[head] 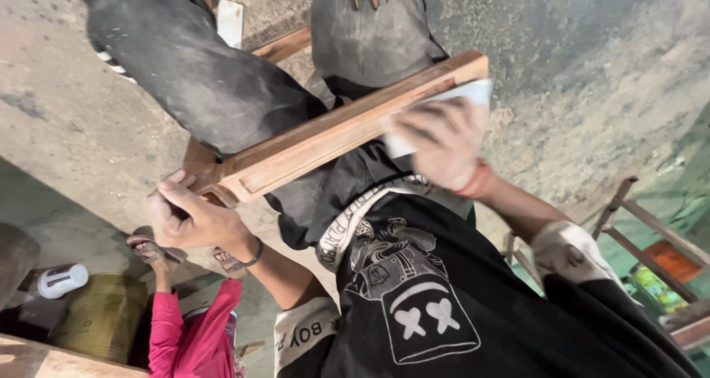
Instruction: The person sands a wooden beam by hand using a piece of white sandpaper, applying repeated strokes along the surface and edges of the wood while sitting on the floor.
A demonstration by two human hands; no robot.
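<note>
The left hand [194, 219] is gripping one end of a wooden frame piece [336, 130], steadying it across the lap. The right hand [442, 143] is pressing a pale sheet [466, 95], perhaps sandpaper, flat on its far end.

The bare grey-brown concrete floor [606, 60], stained and dusty with darker patches, fills most of the view. A flat pale rectangular plate [230, 21] lies on it at twelve o'clock, beside a brown wooden rail [282, 45]. At eight o'clock a small white plastic bottle [62, 280] lies on its side, just beside a round olive-yellow drum-shaped object [103, 315]. Near them, at seven o'clock, another person's feet in brown sandals [148, 248] rest on the floor, above pink trouser legs [194, 330]. At four o'clock a brown wooden frame of thin bars [642, 219] stands, with an orange flat object [671, 260] just beyond it.
</note>
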